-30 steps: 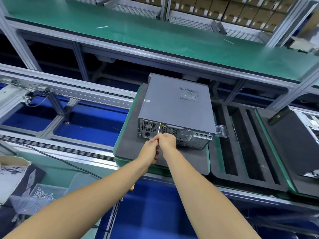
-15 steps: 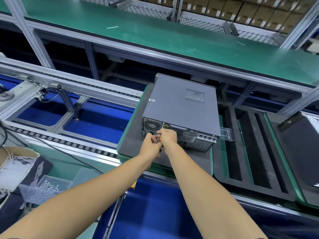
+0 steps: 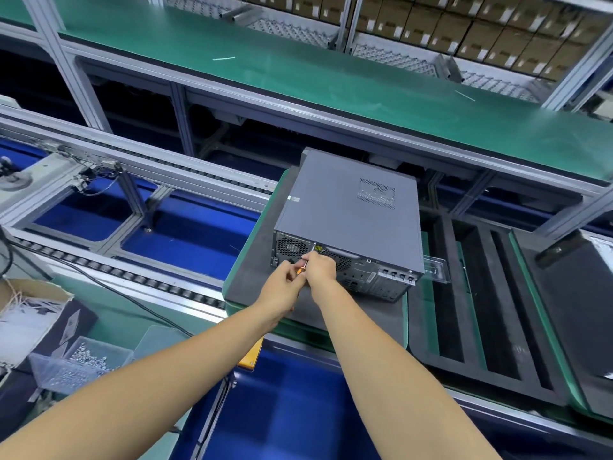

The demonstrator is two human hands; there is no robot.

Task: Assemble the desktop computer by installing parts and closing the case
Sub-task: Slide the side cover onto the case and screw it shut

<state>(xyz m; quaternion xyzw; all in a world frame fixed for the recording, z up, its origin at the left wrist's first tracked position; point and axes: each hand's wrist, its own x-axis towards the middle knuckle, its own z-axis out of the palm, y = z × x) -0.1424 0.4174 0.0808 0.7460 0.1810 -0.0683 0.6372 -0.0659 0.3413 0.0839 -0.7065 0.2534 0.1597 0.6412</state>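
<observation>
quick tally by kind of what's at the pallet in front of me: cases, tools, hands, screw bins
computer case: 1
screwdriver: 1
hands: 2, left hand and right hand, both on the screwdriver
clear bin of screws: 1
total: 5

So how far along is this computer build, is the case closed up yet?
Mostly done: the side panel already sits flat on the computer case. In hand: the left hand and right hand hold a screwdriver against the rear panel, apparently at a screw. Any remaining screws cannot be told.
</observation>
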